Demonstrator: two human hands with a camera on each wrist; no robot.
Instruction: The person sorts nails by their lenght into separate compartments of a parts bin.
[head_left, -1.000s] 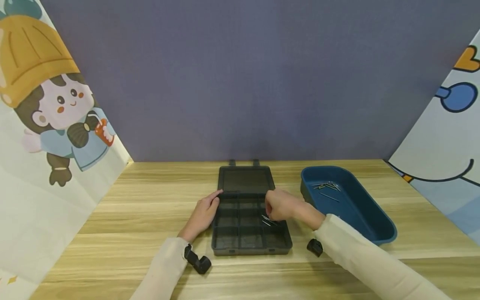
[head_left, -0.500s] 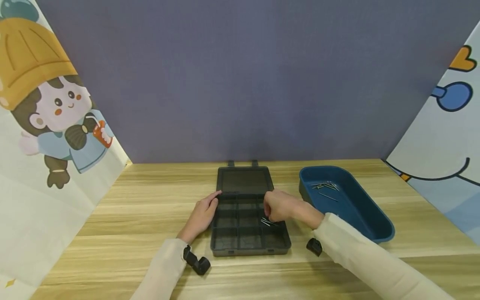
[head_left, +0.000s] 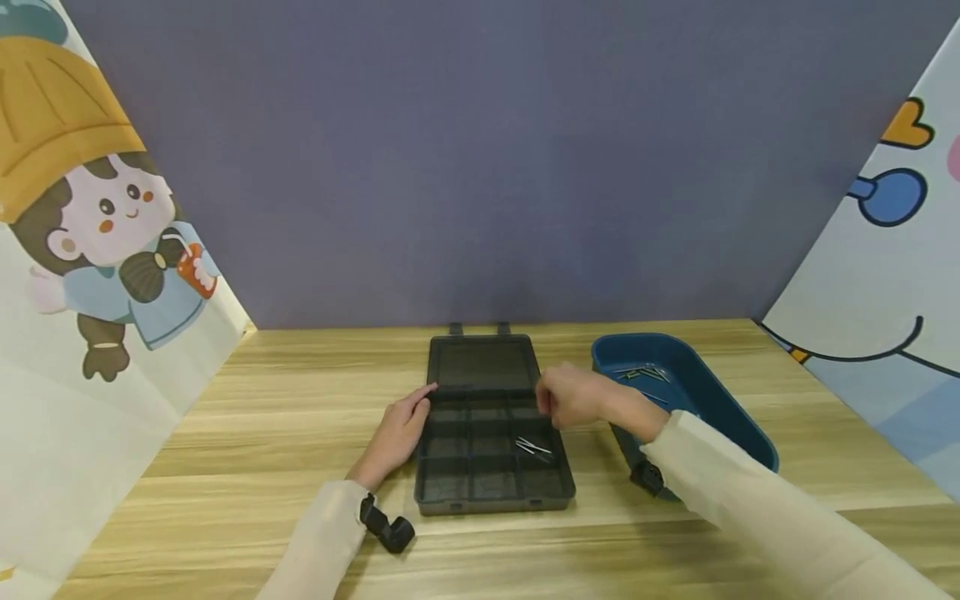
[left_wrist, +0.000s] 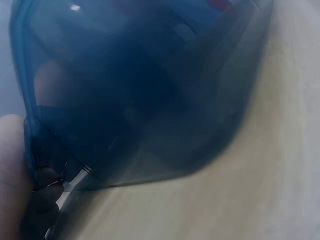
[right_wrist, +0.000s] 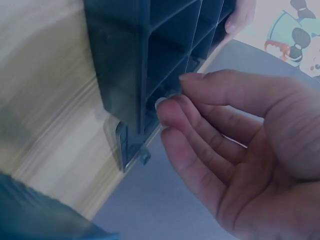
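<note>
A dark translucent compartment box lies on the table with its lid folded back. My left hand holds its left edge, with the thumb at the rim. Several thin silver pieces that look like nails lie in a right-hand compartment. Over the box's right edge hovers my right hand. In the right wrist view its fingers are loosely bent, with a gap between thumb and index finger and nothing held.
To the right of the box stands a blue tray with several thin brass-coloured and silver pieces towards its back. My right forearm crosses the tray's near left side. A grey-purple panel rises behind the wooden table.
My right hand has lifted from the compartment and shifted slightly back and right, leaving the silver pieces in plain view. The left hand stays at the box's edge.
</note>
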